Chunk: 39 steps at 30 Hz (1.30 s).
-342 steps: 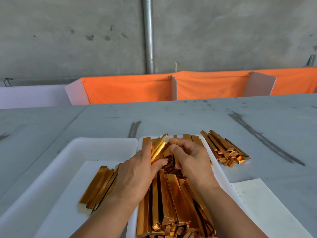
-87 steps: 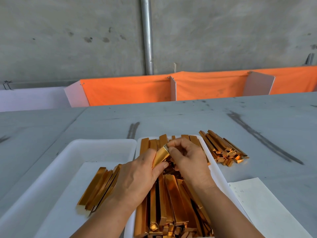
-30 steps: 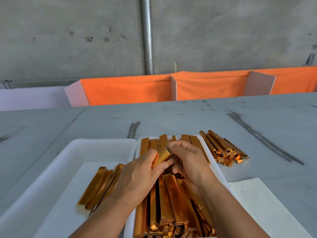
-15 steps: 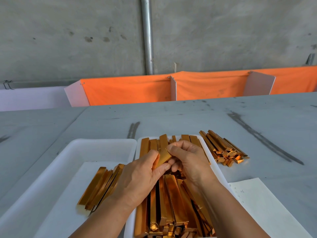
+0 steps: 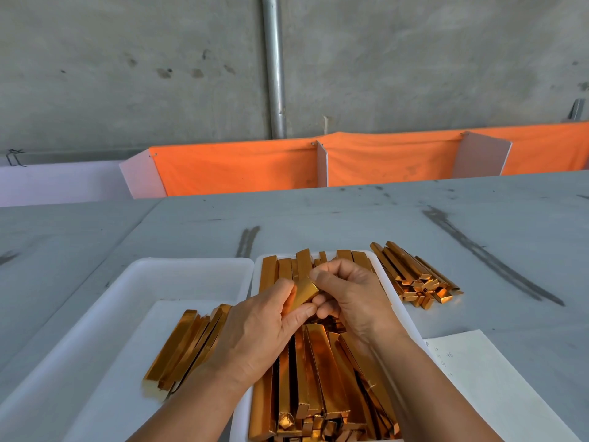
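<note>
Strip (image 5: 304,293) pinched by left hand (image 5: 258,333), right hand (image 5: 353,301), above heaped tray (image 5: 256,279), sparser tray (image 5: 178,275)

Paper sheet (image 5: 484,387), orange cloth (image 5: 239,169), metal pipe (image 5: 274,59)

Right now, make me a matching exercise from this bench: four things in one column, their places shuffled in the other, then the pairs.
Things
1. folded gold strip
2. small gold stack
3. loose gold bundle
4. paper sheet

Places
A. on the table, right of the full tray, at its far end
B. inside the left white tray
C. pinched between left hand and right hand
D. flat on the table, right of the full tray's near end

Pairs: 1-C, 2-B, 3-A, 4-D
</note>
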{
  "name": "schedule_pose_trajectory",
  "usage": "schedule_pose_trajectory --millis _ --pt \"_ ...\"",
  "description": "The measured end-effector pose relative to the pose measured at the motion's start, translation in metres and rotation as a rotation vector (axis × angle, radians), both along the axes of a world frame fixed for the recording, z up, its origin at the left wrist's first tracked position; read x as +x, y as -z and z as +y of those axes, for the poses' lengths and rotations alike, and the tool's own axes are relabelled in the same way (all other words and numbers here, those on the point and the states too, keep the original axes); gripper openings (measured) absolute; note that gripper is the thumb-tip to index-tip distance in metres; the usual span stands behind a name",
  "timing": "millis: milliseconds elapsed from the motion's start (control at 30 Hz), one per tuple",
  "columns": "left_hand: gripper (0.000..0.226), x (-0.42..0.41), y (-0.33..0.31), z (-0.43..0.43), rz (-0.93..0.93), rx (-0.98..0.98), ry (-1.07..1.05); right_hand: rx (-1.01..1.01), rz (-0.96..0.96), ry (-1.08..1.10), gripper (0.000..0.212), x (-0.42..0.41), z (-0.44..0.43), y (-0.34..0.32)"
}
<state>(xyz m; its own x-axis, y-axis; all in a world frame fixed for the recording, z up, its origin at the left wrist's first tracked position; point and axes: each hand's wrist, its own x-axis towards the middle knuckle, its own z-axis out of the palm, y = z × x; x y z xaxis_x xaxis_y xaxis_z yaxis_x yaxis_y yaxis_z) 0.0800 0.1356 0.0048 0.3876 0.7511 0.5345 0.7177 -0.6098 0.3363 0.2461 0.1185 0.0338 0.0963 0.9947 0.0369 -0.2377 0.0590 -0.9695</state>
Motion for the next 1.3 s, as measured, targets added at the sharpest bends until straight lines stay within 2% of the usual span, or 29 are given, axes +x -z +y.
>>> schedule_pose_trajectory --millis 333,533,700,867,1033,1133,1300 --pt "0.054 -0.0001 -0.0057 -0.0031 -0.001 -0.039 -0.025 0.036 -0.058 0.021 0.012 -0.0009 -0.0038 -0.0017" --pt "0.050 0.0003 -0.0063 -0.0033 0.006 -0.049 -0.033 0.036 -0.098 0.023 0.020 -0.0003 -0.0050 -0.0031" --pt "0.048 -0.0001 -0.0051 -0.0027 -0.001 -0.052 -0.023 0.045 -0.117 0.040 0.013 -0.0006 -0.0048 -0.0029" --pt "0.043 -0.0003 -0.0041 -0.0023 -0.004 -0.022 -0.021 0.041 -0.109 0.034 0.016 -0.0011 -0.0041 -0.0020" --pt "0.043 -0.0003 -0.0042 -0.0026 0.013 0.016 -0.052 0.065 -0.084 0.011 0.004 -0.0037 -0.0051 -0.0029" --pt "0.035 0.0001 -0.0040 -0.0025 -0.005 0.027 -0.061 0.089 -0.092 0.031 0.015 -0.0047 -0.0064 -0.0029" --pt "0.030 0.0015 -0.0032 -0.0017 -0.024 0.027 -0.085 0.137 -0.147 0.045 0.011 -0.0067 -0.0076 -0.0024"
